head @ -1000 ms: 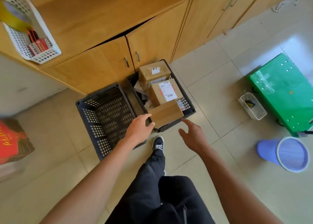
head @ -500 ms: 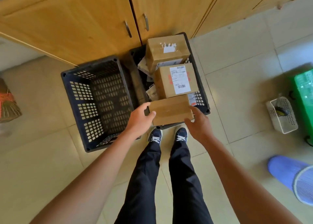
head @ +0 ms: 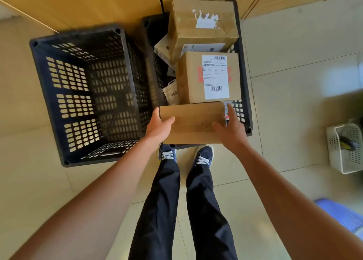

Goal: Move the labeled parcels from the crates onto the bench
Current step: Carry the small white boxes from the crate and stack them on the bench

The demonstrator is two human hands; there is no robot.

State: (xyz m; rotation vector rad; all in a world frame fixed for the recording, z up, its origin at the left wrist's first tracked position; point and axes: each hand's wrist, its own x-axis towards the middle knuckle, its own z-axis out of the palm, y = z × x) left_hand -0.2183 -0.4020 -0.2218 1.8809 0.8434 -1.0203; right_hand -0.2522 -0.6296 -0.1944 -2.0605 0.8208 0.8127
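Over the crate (head: pixel 244 94), hands grip parcel (head: pixel 193 123).

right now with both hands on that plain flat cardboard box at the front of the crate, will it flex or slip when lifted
The plain flat brown cardboard box will probably stay stiff: its edges look square and uncrushed. It may be fairly light, being thin. The left hand and right hand hold opposite ends, so the grip looks steady, though smooth cardboard could slide.

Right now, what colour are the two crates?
Black crates, seen in the head view.
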